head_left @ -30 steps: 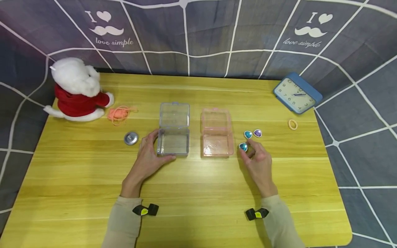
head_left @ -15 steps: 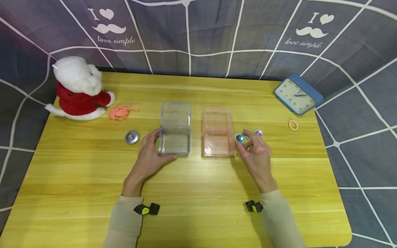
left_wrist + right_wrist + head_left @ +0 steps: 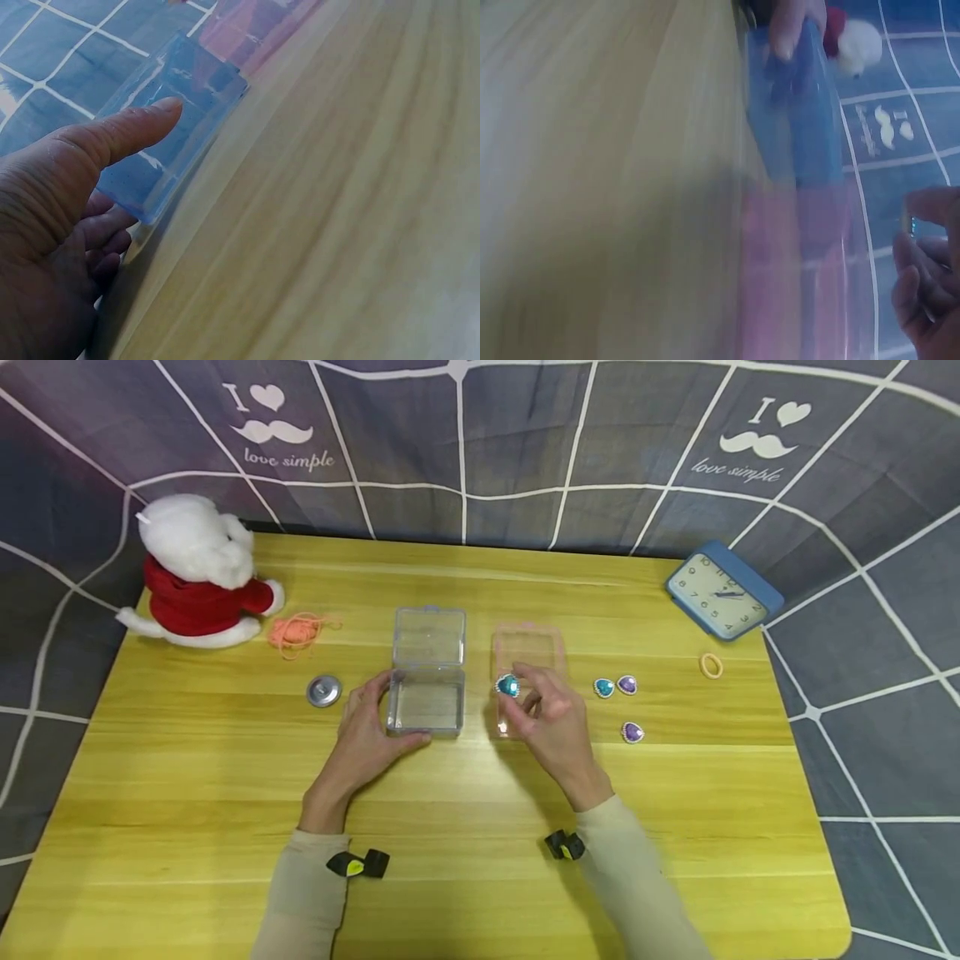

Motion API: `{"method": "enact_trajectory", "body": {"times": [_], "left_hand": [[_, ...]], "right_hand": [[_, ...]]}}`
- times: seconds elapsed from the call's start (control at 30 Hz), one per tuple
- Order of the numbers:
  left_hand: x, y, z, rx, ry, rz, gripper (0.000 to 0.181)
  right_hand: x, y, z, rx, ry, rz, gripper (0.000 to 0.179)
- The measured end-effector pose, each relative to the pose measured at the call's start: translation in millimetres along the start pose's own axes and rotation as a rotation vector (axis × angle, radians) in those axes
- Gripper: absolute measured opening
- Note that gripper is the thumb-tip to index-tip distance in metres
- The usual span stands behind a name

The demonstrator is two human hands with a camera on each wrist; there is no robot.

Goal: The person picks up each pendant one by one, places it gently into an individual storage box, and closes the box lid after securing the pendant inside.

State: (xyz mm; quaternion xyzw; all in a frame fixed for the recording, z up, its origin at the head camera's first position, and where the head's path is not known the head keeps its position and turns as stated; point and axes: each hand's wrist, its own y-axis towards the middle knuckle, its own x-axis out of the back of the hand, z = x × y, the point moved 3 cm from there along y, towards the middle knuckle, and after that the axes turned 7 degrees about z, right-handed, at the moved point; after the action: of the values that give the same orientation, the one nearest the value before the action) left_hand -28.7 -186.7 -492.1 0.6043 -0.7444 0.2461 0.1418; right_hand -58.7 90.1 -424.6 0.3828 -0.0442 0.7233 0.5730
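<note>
My left hand (image 3: 367, 731) holds a clear bluish plastic box (image 3: 442, 732) on the table, its thumb along the front wall (image 3: 161, 172) and its fingers at the left side. The box's hinged lid (image 3: 430, 637) lies back. My right hand (image 3: 558, 727) pinches a teal teardrop gem (image 3: 507, 685) with a silvery studded edge between thumb and index finger. That hand is over a pink clear box (image 3: 500, 724) with its lid (image 3: 528, 643) laid back, and hides much of it. Farther right lie another teal gem (image 3: 603, 688), a purple gem (image 3: 627, 684) and a second purple one (image 3: 632, 732).
At the left are a white plush toy (image 3: 202, 568) in red, an orange yarn bundle (image 3: 296, 633) and a round metal disc (image 3: 324, 691). A blue clock (image 3: 722, 592) and a pale ring (image 3: 711, 666) stand and lie at the right. A grid-patterned cloth (image 3: 517, 443) hangs behind.
My right hand has lifted the teal gem and carried it left over the pink box, uncovering a purple gem on the table. My left hand stays on the clear box.
</note>
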Motion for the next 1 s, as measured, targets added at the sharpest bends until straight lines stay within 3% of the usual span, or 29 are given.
{"method": "enact_trajectory", "body": {"times": [0.57, 0.83, 1.0], "left_hand": [[0.2, 1.2, 2.6, -0.003, 0.02, -0.006, 0.108], [0.6, 1.1, 1.4, 0.006, 0.017, -0.001, 0.107], [2.5, -0.4, 1.5, 0.008, 0.018, -0.004, 0.107]], "right_hand": [[-71.0, 41.0, 43.8, 0.124, -0.06, 0.226, 0.041], [-92.5, 48.3, 45.1, 0.112, -0.251, 0.305, 0.044], [-102.4, 50.8, 44.6, 0.066, -0.261, 0.401, 0.045]]}}
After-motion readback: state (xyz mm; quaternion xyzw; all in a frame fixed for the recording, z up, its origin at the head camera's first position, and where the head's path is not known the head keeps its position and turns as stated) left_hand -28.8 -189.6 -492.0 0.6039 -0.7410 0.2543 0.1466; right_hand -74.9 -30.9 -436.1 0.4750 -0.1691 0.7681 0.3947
